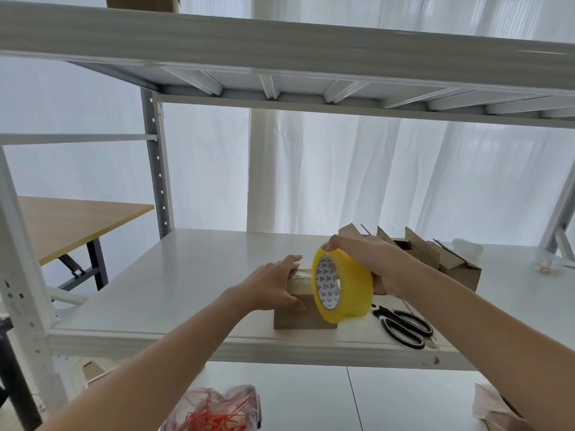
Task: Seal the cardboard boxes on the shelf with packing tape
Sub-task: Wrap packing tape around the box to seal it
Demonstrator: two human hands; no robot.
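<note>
Shelf board (186,275): white-painted metal, smooth, glossy.
Small box (303,318): brown cardboard, matt; a shiny clear film is seen on its top.
Tape roll (351,293): translucent yellow plastic, glossy, wound on a printed paper core.
Scissors (404,326): handles of smooth black plastic.
Table (71,222): wood-grain top, matt.
Curtain (342,175): white cloth.

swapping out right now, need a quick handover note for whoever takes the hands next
Left hand holds the small box near the front edge of the shelf. Right hand grips the tape roll over it. Scissors lie to the right; open boxes stand behind them.
Done: a strip looks started on the box top.
Left: finish and cut it, then seal the open boxes.
</note>
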